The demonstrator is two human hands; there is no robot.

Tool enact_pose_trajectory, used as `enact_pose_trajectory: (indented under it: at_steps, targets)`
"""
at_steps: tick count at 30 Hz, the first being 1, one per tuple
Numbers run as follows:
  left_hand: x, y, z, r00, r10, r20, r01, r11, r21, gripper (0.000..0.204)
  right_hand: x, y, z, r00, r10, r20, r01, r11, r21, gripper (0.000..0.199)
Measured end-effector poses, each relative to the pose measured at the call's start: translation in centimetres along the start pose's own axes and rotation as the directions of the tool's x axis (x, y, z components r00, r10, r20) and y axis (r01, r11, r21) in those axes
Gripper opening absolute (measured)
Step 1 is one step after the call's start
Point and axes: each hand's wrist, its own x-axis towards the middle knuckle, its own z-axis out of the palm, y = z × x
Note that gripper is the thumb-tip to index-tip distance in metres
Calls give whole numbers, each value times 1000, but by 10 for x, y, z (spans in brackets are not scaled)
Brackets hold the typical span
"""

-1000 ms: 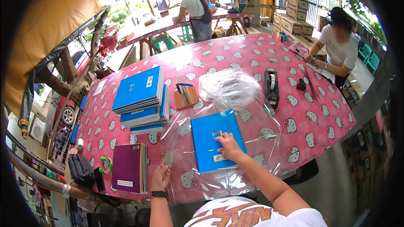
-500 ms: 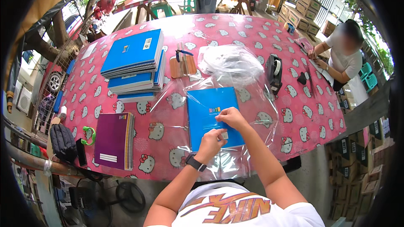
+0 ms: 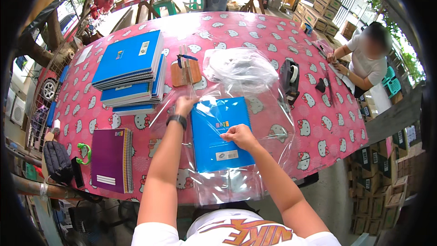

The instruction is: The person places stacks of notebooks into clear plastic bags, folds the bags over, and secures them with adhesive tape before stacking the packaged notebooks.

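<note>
**Blue notebook on clear film – handling check**

Head view: blue spiral notebook [image 3: 221, 134] lies centre frame on clear plastic sheet [image 3: 277, 109], on the bench [image 3: 255, 32]. Right hand [image 3: 239, 135] fingers curled, pressing cover. Left hand [image 3: 184, 105] pinching film at notebook's top-left. Judged: notebook light, semi-stiff; film slippery, limp; grip by edges.

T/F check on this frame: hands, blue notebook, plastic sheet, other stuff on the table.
1. The right hand rests on the blue notebook. True.
2. The blue notebook lies on a clear plastic sheet. True.
3. The left hand holds the tape dispenser. False: it is at the sheet's far edge, by the notebook's top-left corner.
4. The purple notebook tops the stack of blue notebooks. False: it lies apart, nearer the table edge.
5. A person sits at the table's right side. True.
</note>
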Motion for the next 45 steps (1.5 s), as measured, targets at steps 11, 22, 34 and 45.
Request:
enact_pose_trajectory:
  at_steps: [11, 22, 34, 45]
  targets:
    - [-83, 66, 72, 710, 700, -74, -437, 521, 733, 67, -3, 15, -25, 995, 42, 88, -58, 981, 187, 22]
    - [-288, 46, 40, 787, 560, 258, -560, 825, -81, 15, 1, 9, -19, 994, 106, 35, -111, 971, 211, 29]
    - [-206, 58, 81, 904, 404, -137, -343, 879, 331, 35, 5, 23, -12, 998, 4, -65, -3, 1000, 14, 37]
    - [-210, 58, 79, 905, 414, -102, -386, 897, 214, 34, 1, 17, -18, 999, 43, 8, -44, 988, 148, 27]
